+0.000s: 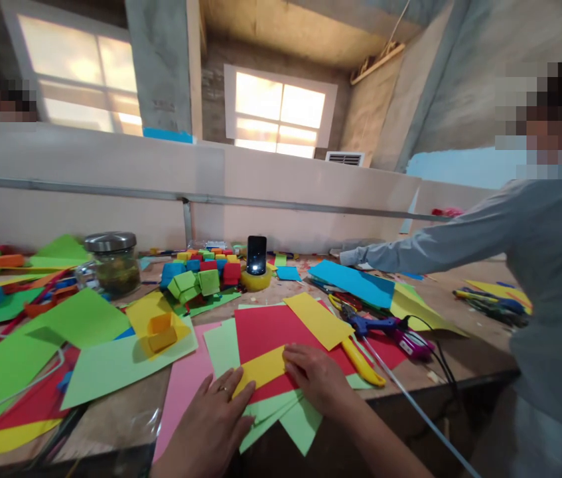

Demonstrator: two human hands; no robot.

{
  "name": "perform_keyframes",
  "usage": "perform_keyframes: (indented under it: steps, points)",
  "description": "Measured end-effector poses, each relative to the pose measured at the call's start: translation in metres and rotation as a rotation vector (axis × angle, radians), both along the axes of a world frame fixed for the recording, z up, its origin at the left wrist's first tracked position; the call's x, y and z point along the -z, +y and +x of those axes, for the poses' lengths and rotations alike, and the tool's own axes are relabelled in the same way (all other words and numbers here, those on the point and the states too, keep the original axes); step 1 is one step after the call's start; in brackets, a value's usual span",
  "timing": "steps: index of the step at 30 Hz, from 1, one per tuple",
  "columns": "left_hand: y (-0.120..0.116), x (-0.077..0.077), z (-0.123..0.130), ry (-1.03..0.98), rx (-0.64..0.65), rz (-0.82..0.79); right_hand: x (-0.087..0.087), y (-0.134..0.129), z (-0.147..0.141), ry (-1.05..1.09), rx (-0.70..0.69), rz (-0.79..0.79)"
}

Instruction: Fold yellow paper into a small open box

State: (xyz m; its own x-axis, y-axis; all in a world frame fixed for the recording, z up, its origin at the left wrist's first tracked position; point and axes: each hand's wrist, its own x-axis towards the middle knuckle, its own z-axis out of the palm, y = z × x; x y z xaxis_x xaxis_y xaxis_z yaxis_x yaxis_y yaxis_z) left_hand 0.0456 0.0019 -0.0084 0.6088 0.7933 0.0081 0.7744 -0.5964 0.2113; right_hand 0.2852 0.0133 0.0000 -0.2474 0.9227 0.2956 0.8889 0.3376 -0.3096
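Note:
A narrow yellow paper strip (pixel 263 372) lies across a red sheet (pixel 261 328) near the table's front edge. My left hand (pixel 215 421) rests with spread fingers on the strip's left end. At its right end, my right hand (pixel 318 378) has its fingers pressed together on the paper. A wider yellow piece (pixel 318 320) lies just beyond, on the red sheet. Light green sheets (pixel 303 421) stick out under the red one, and a pink sheet (pixel 186 378) is to the left. A folded yellow paper box (pixel 161 332) sits further left.
Paper cubes (pixel 208 282), a phone (pixel 257 255) on a yellow roll and a glass jar (pixel 114 265) stand behind. A yellow cutter (pixel 363 362) and a blue glue gun (pixel 373 324) with cables lie right. Another person's arm (pixel 424 236) reaches over the table.

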Motion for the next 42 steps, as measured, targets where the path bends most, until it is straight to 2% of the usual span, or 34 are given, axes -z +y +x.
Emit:
perform_keyframes:
  steps: [3,5,9,12,15,18,21,23,30,36,39,42]
  points:
    - [-0.007,-0.003,-0.01,-0.021,-0.019,0.016,-0.003,0.001,0.0,-0.039,-0.014,0.007]
    - [-0.009,-0.011,-0.012,-0.049,-0.03,0.042,-0.009,0.002,0.0,-0.104,-0.027,-0.009]
    - [-0.001,-0.026,0.002,-0.033,0.007,0.108,-0.022,0.008,-0.011,-0.181,-0.069,-0.073]
    - [0.011,-0.022,0.016,0.022,0.018,0.176,-0.021,0.012,-0.022,-0.193,-0.12,-0.106]
    - [0.014,-0.012,0.021,0.047,0.007,0.176,-0.014,0.013,-0.018,-0.182,-0.148,-0.134]
    - [0.012,-0.01,0.017,0.055,0.003,0.176,-0.007,0.015,0.004,-0.12,-0.095,-0.141]
    - [0.012,-0.015,0.012,0.036,-0.002,0.16,-0.002,0.017,0.024,-0.044,-0.107,-0.126]
    - [0.017,-0.02,0.009,0.012,0.002,0.125,0.0,0.019,0.028,0.004,-0.063,-0.104]
    - [0.031,-0.031,0.0,-0.108,-0.017,0.017,0.008,0.026,0.027,0.161,0.021,-0.101]
    - [0.034,-0.03,-0.001,-0.219,-0.055,-0.059,-0.001,0.029,0.019,0.292,0.073,-0.153]
    - [0.035,-0.026,0.001,-0.26,-0.043,-0.06,-0.005,0.029,0.009,0.443,0.045,-0.205]
    - [0.036,-0.024,0.004,-0.319,-0.049,-0.125,-0.008,0.03,-0.004,0.672,-0.015,-0.203]
